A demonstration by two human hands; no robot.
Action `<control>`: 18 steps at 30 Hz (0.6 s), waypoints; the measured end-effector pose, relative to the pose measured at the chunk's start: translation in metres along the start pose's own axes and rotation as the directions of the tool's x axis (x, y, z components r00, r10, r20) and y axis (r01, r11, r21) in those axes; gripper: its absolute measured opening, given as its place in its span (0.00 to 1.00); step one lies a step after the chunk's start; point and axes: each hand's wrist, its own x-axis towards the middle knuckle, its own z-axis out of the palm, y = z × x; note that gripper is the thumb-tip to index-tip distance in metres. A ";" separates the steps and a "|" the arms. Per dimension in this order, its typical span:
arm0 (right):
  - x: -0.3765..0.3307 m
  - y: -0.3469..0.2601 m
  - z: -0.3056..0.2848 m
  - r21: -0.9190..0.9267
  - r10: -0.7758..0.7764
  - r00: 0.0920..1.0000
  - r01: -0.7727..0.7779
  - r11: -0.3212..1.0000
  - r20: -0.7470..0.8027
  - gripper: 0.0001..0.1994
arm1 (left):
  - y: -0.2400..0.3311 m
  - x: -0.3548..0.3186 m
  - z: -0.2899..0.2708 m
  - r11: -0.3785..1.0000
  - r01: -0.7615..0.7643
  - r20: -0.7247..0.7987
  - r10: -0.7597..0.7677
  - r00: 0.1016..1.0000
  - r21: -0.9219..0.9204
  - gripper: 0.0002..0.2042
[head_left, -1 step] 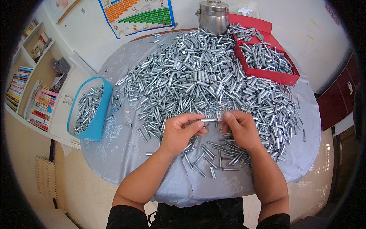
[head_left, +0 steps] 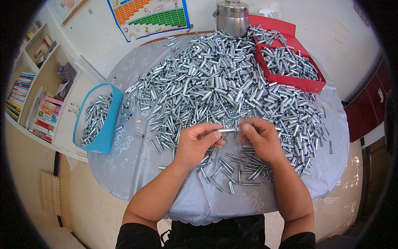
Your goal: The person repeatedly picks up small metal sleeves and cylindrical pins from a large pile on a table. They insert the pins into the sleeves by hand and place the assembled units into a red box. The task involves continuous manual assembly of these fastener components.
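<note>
At the centre of the frame, the left hand point(head_left: 198, 143) and right hand point(head_left: 259, 139) pinch one metal tube point(head_left: 227, 130) between their fingertips, above the grey tablecloth point(head_left: 137, 162).

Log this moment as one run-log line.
left hand: pinching small silver metal tube | right hand: at tube's other end | heap of silver tubes on grey tablecloth | blue tub left | red tray right

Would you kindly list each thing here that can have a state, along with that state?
left hand: pinching one end of the metal tube
right hand: pinching its other end
metal tube: held level between both hands
blue box: open, partly filled with tubes
red box: open, full of tubes
steel pot: lid on
</note>
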 end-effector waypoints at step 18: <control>-0.002 0.002 0.002 0.018 0.036 0.999 -0.037 0.999 0.019 0.08 | -0.004 0.002 -0.002 0.999 -0.028 0.000 0.028 1.000 0.017 0.11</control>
